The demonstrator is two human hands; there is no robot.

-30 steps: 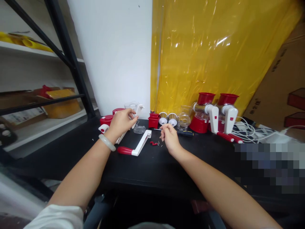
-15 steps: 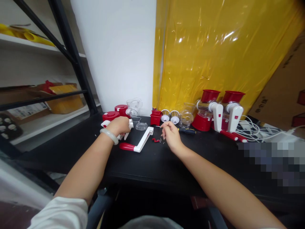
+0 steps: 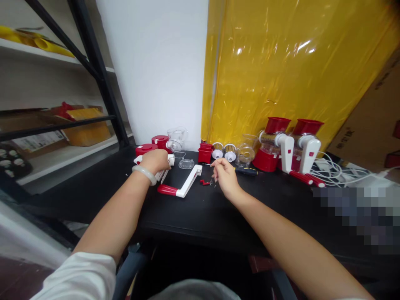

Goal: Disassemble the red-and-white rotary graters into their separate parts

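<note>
Picking out loose pieces looks like the step in hand across the black counter (image 3: 200, 212), and the next move calls for a sure hold! Two red-and-white grinders (image 3: 267, 160) stand off right. The crank handle (image 3: 188, 182) lies between the left hand (image 3: 155, 160) and the right hand (image 3: 226, 177). Left's down at the white parts (image 3: 163, 177), fingers hidden, grip impossible to call. Right's fingertips draw together beside the screwdriver (image 3: 246, 171), any catch too small to tell. Nearby, red clip (image 3: 204, 183), tiny screws (image 3: 215, 186)!
</note>
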